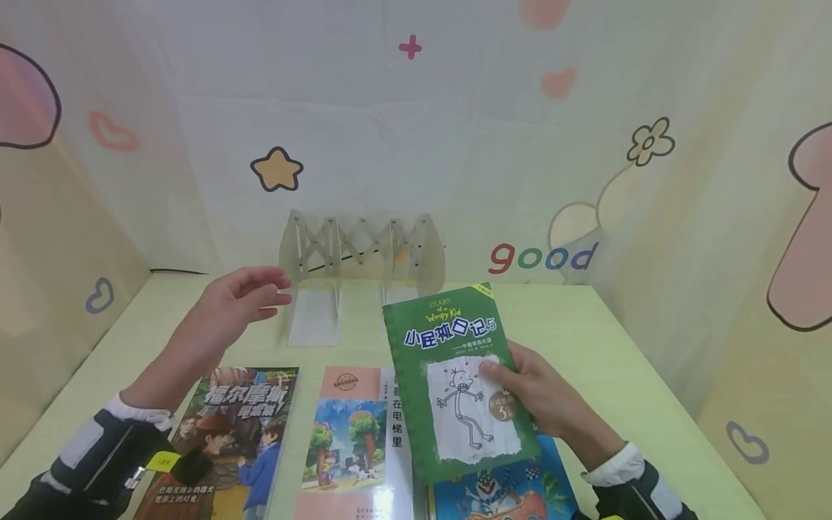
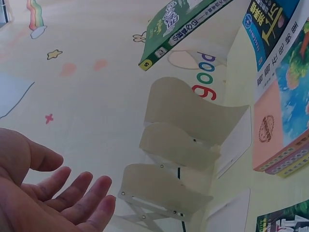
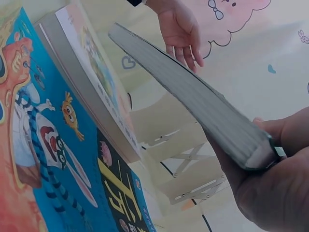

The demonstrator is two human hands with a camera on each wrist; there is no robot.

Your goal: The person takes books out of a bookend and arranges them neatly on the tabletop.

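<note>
My right hand (image 1: 546, 393) holds a green paperback book (image 1: 448, 325) by its right side, thumb on the front cover and fingers behind. The book is raised and tilted, partly hiding a blue picture book (image 1: 552, 462) below it. In the right wrist view, the page edges of the green book (image 3: 193, 104) face the camera. My left hand (image 1: 240, 303) hovers with nothing in it, fingers loosely extended, left of a white expandable bookend rack (image 1: 312, 318). In the left wrist view, the left hand (image 2: 63, 198) is palm up, apart from the rack (image 2: 169, 183).
A comic-style book (image 1: 260, 433) lies at the front left of the pale table (image 1: 624, 375). A stack topped by a pink-bordered book (image 1: 351, 383) lies in the middle. Behind the rack hangs a patterned curtain (image 1: 455, 180), with more fabric at both sides.
</note>
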